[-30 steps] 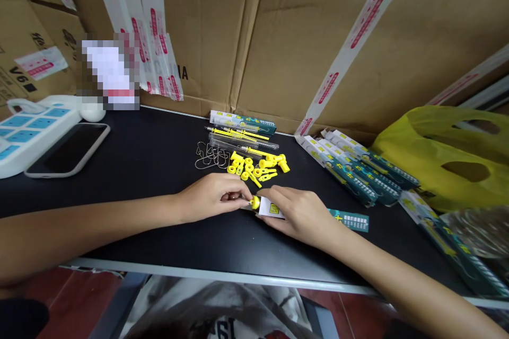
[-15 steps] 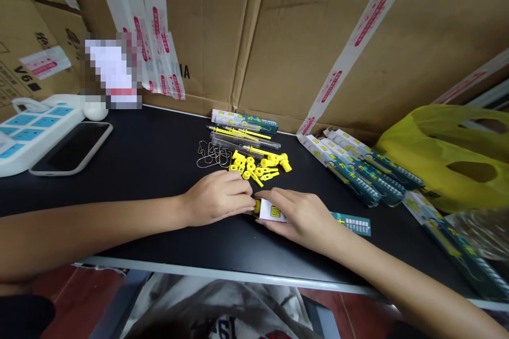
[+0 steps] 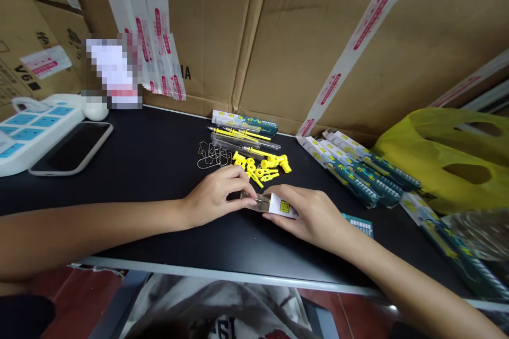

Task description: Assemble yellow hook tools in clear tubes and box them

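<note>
My right hand (image 3: 312,212) is closed around a small white-and-green printed box (image 3: 283,205), which lies low over the black table. From the box's left end sticks out a clear plastic sleeve (image 3: 260,202) with something thin inside. The thumb and fingers of my left hand (image 3: 218,190) pinch the sleeve's outer end. Just beyond my hands lies a pile of yellow plastic parts (image 3: 270,164), some with rings. Several bent metal wire hooks (image 3: 213,154) are left of the pile. Behind it are clear tubes holding yellow rods (image 3: 240,135).
Several printed boxes (image 3: 345,167) lie at the right, with another box (image 3: 449,243) nearer the edge. A yellow plastic bag (image 3: 437,153) stands behind them. At the left are a phone (image 3: 73,148) and a power strip (image 3: 34,127). Cardboard (image 3: 207,26) walls the back.
My right hand and the box have shifted slightly right, away from my left hand. A yellow end showed at the box's mouth before; now a length of clear sleeve shows between the hands.
</note>
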Demonstrator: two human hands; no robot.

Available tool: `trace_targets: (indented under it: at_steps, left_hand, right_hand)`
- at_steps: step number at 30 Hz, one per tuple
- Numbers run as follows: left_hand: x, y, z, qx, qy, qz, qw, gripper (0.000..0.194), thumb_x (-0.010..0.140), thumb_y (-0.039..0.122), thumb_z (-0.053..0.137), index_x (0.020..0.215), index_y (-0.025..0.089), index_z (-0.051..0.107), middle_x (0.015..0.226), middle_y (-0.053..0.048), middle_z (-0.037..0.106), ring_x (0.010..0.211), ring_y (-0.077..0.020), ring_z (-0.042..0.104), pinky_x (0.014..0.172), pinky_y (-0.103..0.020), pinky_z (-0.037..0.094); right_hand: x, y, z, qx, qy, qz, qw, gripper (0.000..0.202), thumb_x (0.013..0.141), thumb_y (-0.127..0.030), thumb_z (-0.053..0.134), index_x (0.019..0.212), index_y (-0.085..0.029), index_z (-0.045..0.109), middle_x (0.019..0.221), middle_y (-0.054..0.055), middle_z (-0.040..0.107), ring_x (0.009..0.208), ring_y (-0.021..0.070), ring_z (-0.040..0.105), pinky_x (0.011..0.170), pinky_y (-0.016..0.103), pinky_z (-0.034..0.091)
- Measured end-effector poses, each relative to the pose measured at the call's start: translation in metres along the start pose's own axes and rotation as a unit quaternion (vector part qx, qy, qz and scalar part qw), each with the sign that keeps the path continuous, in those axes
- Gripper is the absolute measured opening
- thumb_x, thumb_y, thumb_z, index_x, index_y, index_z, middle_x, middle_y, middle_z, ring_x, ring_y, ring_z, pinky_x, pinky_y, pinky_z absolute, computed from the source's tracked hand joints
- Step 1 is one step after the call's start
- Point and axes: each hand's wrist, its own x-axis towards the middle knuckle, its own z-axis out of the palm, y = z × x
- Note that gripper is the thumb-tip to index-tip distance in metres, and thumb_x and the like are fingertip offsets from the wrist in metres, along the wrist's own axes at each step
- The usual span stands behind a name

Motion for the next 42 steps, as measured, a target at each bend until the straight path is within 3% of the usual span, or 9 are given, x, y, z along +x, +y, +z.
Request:
trace_targets:
  at_steps: [9, 15, 21, 25, 29, 34, 42]
  left_hand:
    - [0.001, 0.000, 0.003, 0.041, -0.009, 0.085, 0.995, 0.015, 0.089, 0.024, 0.053, 0.084, 0.015, 0.065, 0.082, -0.003, 0.062, 0.079, -0.0135, 0.054, 0.076, -0.027, 0.042]
    - [-0.001, 0.009, 0.005, 0.071, -0.013, 0.062, 0.995, 0.015, 0.088, 0.026, 0.055, 0.081, 0.018, 0.065, 0.081, -0.001, 0.063, 0.081, -0.0132, 0.054, 0.076, -0.027, 0.037]
    - [-0.002, 0.012, 0.003, 0.109, -0.035, 0.085, 0.990, 0.014, 0.088, 0.024, 0.054, 0.082, 0.020, 0.066, 0.082, 0.000, 0.064, 0.081, -0.0142, 0.052, 0.074, -0.027, 0.035]
    - [-0.002, 0.007, 0.006, 0.091, -0.043, 0.045, 0.994, 0.012, 0.087, 0.022, 0.056, 0.083, 0.019, 0.066, 0.085, 0.000, 0.066, 0.083, -0.0142, 0.054, 0.075, -0.027, 0.035]
    - [0.001, 0.000, 0.006, 0.047, -0.036, -0.003, 0.998, 0.010, 0.086, 0.021, 0.058, 0.081, 0.017, 0.066, 0.081, -0.001, 0.068, 0.078, -0.0143, 0.056, 0.075, -0.028, 0.038]
    - [0.002, -0.006, 0.002, -0.013, 0.029, -0.069, 0.997, 0.008, 0.083, 0.019, 0.061, 0.077, 0.017, 0.067, 0.079, -0.001, 0.069, 0.076, -0.0140, 0.055, 0.074, -0.027, 0.041]
    - [0.003, -0.003, 0.002, -0.020, 0.005, -0.060, 0.998, 0.011, 0.083, 0.019, 0.059, 0.077, 0.015, 0.067, 0.074, -0.003, 0.067, 0.074, -0.0151, 0.054, 0.072, -0.029, 0.043]
  right_hand:
    - [0.001, -0.001, 0.003, 0.005, -0.015, -0.003, 1.000, 0.029, 0.085, -0.036, 0.057, 0.109, -0.020, 0.051, 0.093, 0.003, 0.068, 0.078, 0.0175, 0.066, 0.064, 0.025, 0.045]
    - [0.003, -0.009, 0.008, -0.011, -0.011, -0.024, 1.000, 0.031, 0.087, -0.037, 0.055, 0.111, -0.019, 0.047, 0.093, 0.004, 0.067, 0.081, 0.0189, 0.066, 0.064, 0.027, 0.046]
    - [0.001, -0.014, 0.011, -0.012, 0.019, -0.042, 0.999, 0.039, 0.087, -0.041, 0.055, 0.116, -0.018, 0.041, 0.098, 0.007, 0.067, 0.079, 0.0191, 0.067, 0.063, 0.027, 0.049]
    - [0.001, -0.010, 0.018, -0.057, 0.042, -0.021, 0.997, 0.047, 0.083, -0.044, 0.059, 0.116, -0.016, 0.039, 0.094, 0.010, 0.068, 0.073, 0.0212, 0.067, 0.059, 0.028, 0.049]
    - [0.001, -0.003, 0.018, -0.079, 0.020, 0.014, 0.997, 0.057, 0.078, -0.051, 0.062, 0.117, -0.015, 0.039, 0.095, 0.010, 0.068, 0.076, 0.0243, 0.068, 0.057, 0.029, 0.049]
    - [0.003, 0.005, 0.010, -0.080, -0.042, 0.067, 0.994, 0.037, 0.082, -0.045, 0.057, 0.107, -0.019, 0.047, 0.087, 0.006, 0.069, 0.070, 0.0235, 0.067, 0.056, 0.029, 0.047]
    - [0.004, 0.009, 0.013, -0.037, -0.027, 0.071, 0.996, 0.036, 0.083, -0.044, 0.058, 0.109, -0.021, 0.047, 0.095, 0.006, 0.069, 0.074, 0.0214, 0.067, 0.059, 0.027, 0.046]
